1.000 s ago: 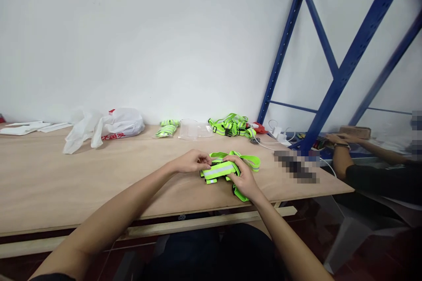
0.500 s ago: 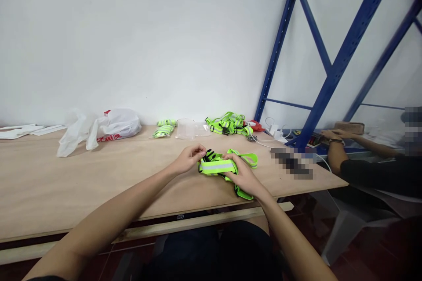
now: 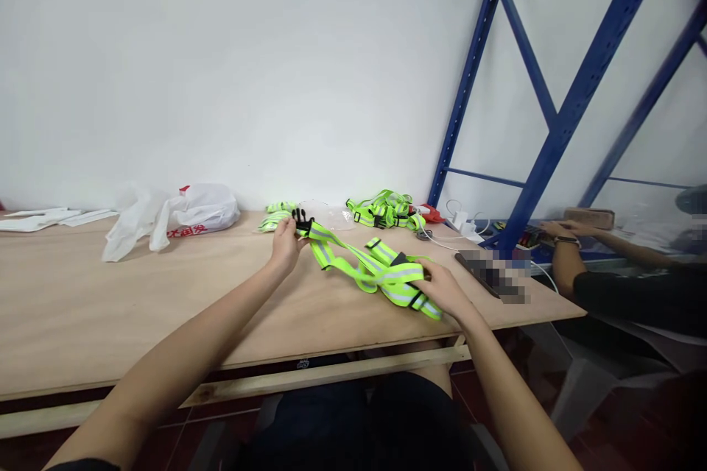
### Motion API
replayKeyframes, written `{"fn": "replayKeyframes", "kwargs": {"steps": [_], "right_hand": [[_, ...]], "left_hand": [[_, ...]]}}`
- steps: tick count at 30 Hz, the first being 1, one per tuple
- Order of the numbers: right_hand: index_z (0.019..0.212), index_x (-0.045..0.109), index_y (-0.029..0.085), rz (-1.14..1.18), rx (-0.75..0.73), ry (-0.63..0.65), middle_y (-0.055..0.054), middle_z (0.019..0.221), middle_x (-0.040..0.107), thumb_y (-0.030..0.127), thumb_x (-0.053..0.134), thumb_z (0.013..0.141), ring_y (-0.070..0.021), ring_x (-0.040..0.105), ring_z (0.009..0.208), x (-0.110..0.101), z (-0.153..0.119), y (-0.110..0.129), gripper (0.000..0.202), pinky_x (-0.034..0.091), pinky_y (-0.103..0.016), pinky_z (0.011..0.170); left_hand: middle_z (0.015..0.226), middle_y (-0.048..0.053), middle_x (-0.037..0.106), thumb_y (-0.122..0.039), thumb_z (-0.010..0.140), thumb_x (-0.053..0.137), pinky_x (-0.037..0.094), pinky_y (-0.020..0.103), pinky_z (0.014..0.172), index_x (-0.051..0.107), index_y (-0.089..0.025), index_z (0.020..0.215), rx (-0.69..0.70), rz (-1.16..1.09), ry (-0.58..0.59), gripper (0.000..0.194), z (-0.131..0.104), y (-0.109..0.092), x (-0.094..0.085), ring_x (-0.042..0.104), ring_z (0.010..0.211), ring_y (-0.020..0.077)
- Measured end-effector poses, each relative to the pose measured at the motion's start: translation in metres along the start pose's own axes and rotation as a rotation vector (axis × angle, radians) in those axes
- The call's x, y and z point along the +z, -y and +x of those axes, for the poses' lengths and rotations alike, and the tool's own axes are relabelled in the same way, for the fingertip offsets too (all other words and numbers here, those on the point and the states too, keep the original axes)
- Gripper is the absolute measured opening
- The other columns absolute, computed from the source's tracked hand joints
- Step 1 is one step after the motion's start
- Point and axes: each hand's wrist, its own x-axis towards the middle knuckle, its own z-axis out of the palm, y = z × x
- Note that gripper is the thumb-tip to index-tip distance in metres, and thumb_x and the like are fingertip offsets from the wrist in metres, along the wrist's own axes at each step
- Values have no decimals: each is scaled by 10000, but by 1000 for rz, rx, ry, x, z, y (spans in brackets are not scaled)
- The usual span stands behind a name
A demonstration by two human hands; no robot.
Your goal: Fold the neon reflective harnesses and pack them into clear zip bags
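Reflective strap [image 3: 364,265] stretched between two hands above the wooden table [image 3: 110,294].
The left hand [image 3: 286,244] pinches the strap's black buckle end, raised at upper left; the right hand [image 3: 445,291] grips the bunched lower end near the table's front edge.

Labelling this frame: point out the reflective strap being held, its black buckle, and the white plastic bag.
reflective strap [image 3: 353,261], head view, on its stretched middle.
black buckle [image 3: 301,221], head view, on its body.
white plastic bag [image 3: 207,207], head view, on its bulging side.
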Motion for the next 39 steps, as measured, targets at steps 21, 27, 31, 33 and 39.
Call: {"fn": "replayKeyframes", "kwargs": {"steps": [21, 27, 31, 33, 39], "right_hand": [[1615, 131, 231, -41, 43, 454, -138, 1671, 155, 576, 843, 629, -364, 131, 1529, -41, -22, 6, 1265, 168, -524, 1238], [1605, 198, 229, 97, -55, 504, -143, 1668, 166, 594, 778, 717, -342, 136, 1533, 11, -5, 14, 1122, 155, -521, 1236], [1577, 298, 235, 207, -159, 451, -142, 1633, 282, 572, 794, 720, -338, 233, 1509, 45, 2, 37, 1047, 197, -524, 1222], [1568, 321, 232, 239, -179, 404, -147, 1607, 336, 547, 780, 752, -333, 288, 1488, 58, 4, 49, 988, 232, -520, 1209], [1467, 470, 241, 370, -204, 115, -117, 1499, 506, 418, 688, 859, -291, 463, 1385, 77, 2, 75, 670, 359, -469, 1152]], "left_hand": [[1423, 157, 531, -452, 889, 587, 336, 504, 1136, 560, -182, 1289, 62, 873, 470, 483, -14, 7, -15, 504, 1301, 337], [1510, 93, 493, -585, 901, 585, 372, 380, 1151, 462, -213, 1459, 55, 768, 862, 682, -38, 14, 5, 472, 1378, 270], [1574, 143, 375, -519, 737, 810, 334, 449, 1180, 244, -202, 1574, 63, 595, 1035, 1059, -51, 21, 16, 403, 1418, 317], [1518, 150, 438, -478, 691, 852, 355, 479, 1160, 283, -199, 1550, 51, 522, 1035, 1068, -55, 21, 20, 438, 1383, 330], [1388, 141, 551, -348, 737, 813, 436, 476, 1079, 417, -171, 1429, 88, 412, 946, 818, -64, 12, 32, 531, 1276, 322]]}}
